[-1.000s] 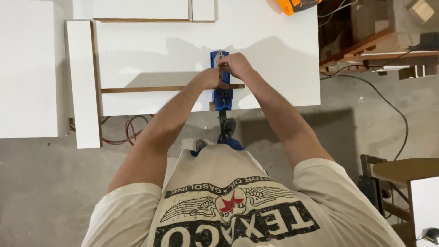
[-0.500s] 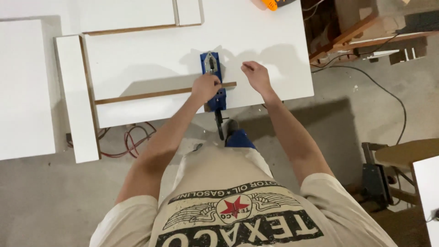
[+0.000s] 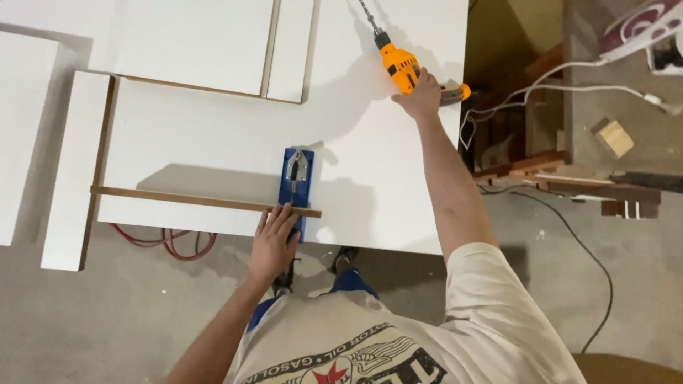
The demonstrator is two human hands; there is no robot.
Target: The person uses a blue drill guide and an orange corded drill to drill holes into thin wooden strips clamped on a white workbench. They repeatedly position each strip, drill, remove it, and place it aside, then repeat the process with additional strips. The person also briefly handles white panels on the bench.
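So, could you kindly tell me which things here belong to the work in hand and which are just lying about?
In use:
- orange corded drill, under right hand
- blue clamp jig, touched by left hand
- thin brown wooden strip
- large white panel

Lying about:
- small wooden block
- red cable

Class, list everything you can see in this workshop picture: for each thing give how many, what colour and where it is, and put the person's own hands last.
Drill: one, orange, top of the big panel, bit pointing up.
Clamp jig: one, blue, near edge of the big panel.
Wood strip: one, brown, lying across the panel and under the jig.
Big panel: one, white, centre.
Other panels: several, white, top and left.
Red cable: one, on the floor below the panel edge.
White cord: one, right, running off the drill side.
Wood block: one, pale, floor at right.
Left hand: resting on the strip and jig.
Right hand: on the drill's handle.
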